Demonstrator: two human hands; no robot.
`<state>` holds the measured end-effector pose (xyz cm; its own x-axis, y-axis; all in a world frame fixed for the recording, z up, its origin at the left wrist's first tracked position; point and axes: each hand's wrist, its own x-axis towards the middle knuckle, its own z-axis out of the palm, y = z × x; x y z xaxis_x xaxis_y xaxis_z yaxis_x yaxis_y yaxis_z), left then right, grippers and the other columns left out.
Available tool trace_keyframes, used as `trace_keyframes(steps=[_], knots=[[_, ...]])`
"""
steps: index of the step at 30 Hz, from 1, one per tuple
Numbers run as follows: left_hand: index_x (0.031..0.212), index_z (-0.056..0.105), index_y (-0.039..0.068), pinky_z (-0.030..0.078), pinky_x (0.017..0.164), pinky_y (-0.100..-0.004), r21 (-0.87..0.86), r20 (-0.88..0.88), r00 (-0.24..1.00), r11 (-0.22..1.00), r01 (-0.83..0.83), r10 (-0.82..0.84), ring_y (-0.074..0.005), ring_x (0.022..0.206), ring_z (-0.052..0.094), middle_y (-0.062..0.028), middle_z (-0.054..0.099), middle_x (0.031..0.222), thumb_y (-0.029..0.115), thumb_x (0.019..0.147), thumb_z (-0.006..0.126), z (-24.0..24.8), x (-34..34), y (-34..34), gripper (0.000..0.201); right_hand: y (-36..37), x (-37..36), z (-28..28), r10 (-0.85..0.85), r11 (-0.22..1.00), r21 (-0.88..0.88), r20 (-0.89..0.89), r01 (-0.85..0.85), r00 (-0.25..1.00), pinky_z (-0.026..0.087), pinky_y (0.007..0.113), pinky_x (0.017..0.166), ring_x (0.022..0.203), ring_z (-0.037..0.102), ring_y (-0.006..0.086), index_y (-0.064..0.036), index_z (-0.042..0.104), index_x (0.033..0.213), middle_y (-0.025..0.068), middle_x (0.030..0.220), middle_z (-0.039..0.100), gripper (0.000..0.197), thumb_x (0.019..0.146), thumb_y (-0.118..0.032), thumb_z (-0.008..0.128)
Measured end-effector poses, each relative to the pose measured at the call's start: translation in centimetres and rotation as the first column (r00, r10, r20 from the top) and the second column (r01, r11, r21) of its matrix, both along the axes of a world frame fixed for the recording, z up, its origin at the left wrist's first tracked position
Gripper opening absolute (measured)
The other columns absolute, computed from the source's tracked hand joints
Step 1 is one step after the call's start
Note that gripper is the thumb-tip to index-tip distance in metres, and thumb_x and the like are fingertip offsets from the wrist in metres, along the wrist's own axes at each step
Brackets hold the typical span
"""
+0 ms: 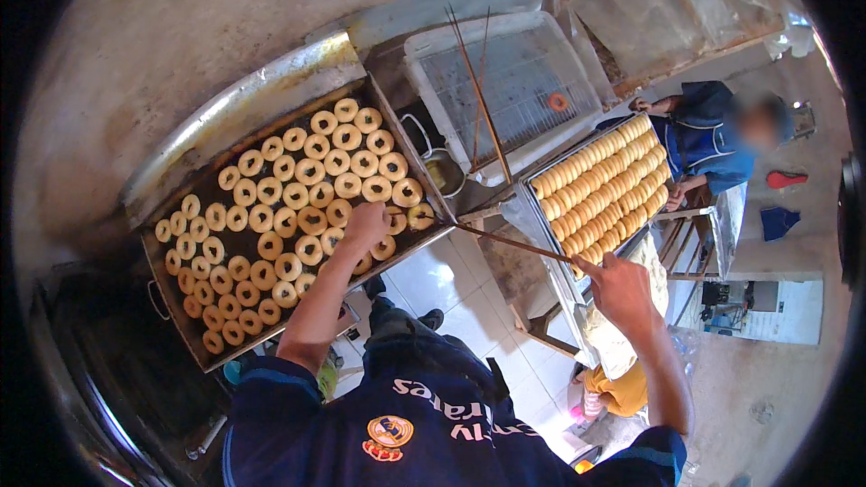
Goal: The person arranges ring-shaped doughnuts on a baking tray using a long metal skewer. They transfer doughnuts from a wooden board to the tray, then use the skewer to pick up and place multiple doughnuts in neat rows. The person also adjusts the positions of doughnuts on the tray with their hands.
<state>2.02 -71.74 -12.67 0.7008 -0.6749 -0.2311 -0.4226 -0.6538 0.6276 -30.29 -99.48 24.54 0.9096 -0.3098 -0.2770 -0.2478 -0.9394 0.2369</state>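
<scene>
Many pale golden ring doughnuts float in dark oil in a large rectangular frying pan at the left. My left hand is closed above the pan's near right corner, beside a doughnut; what its fingers hold is too small to make out. My right hand grips a long thin stick, index finger stretched along it. The stick slants left across the pan's right corner, toward that doughnut. Just beyond my right hand, a tray carries tight rows of browned doughnuts.
Behind the tray, a person in blue has a hand at its right edge. A white rack-lined tub holds one orange ring, with long sticks leaning across it. A metal pot stands between pan and tub.
</scene>
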Motion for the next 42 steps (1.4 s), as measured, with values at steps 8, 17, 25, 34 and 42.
trace_keyframes(steps=[8, 17, 25, 34, 42], knots=[[0.104, 0.074, 0.000, 0.060, 0.090, -0.0555, -0.019, 0.011, 0.997, 0.997, -0.073, 0.073, -0.0454, 0.096, 0.076, -0.0242, 0.078, 0.096, 0.023, 0.100, 0.067, 5.7, -1.3, 2.5, 0.025, 1.4, -3.8, 1.4, -0.056, 0.998, -0.015, 0.081, 0.058, 0.995, 0.056, 0.048, 0.064, 0.072, 0.071, 0.0319, -0.0279, 0.083, 0.133, 0.0118, 0.085, 0.064, 0.046, 0.092, -0.008, 0.073], [0.108, 0.078, 0.000, 0.058, 0.084, -0.0517, -0.037, -0.094, 0.995, 0.999, 0.012, -0.015, -0.0413, 0.092, 0.077, -0.0242, 0.079, 0.098, 0.019, 0.100, 0.067, 1.5, 0.8, 0.9, 0.023, -3.1, -4.8, -4.0, -0.071, 0.990, 0.128, 0.055, 0.063, 0.996, 0.059, 0.049, 0.069, 0.078, 0.074, 0.0345, -0.0288, 0.081, 0.135, 0.0135, 0.085, 0.068, 0.046, 0.096, -0.010, 0.064], [0.103, 0.074, -0.002, 0.060, 0.079, -0.0547, -0.121, 0.105, 0.991, 0.990, -0.069, 0.082, -0.0460, 0.086, 0.075, -0.0266, 0.076, 0.090, 0.021, 0.102, 0.064, 7.4, -2.6, -0.3, 0.025, 4.1, -10.7, -11.5, -0.393, 0.877, 0.340, 0.102, 0.339, 0.914, 0.061, 0.053, 0.073, 0.079, 0.075, 0.0399, -0.0248, 0.078, 0.137, 0.0148, 0.090, 0.072, 0.045, 0.096, -0.011, 0.066], [0.099, 0.071, -0.003, 0.061, 0.085, -0.0557, -0.055, 0.193, 0.981, 0.998, 0.005, 0.006, -0.0450, 0.092, 0.075, -0.0271, 0.075, 0.093, 0.018, 0.101, 0.064, 9.1, 3.5, -0.8, 0.023, 4.1, -14.3, -20.5, -0.529, 0.711, 0.623, 0.169, 0.326, 0.831, 0.061, 0.054, 0.079, 0.088, 0.076, 0.0433, -0.0239, 0.073, 0.148, 0.0215, 0.100, 0.077, 0.054, 0.098, -0.007, 0.062], [0.104, 0.070, 0.000, 0.059, 0.080, -0.0544, -0.041, 0.223, 0.974, 0.998, 0.039, -0.029, -0.0442, 0.084, 0.074, -0.0253, 0.075, 0.092, 0.017, 0.104, 0.065, 4.7, 10.7, -0.2, 0.018, 8.6, -8.8, -22.5, -0.570, 0.689, 0.654, 0.223, 0.312, 0.791, 0.059, 0.052, 0.082, 0.090, 0.073, 0.0424, -0.0233, 0.077, 0.143, 0.0195, 0.101, 0.075, 0.050, 0.099, -0.007, 0.061]])
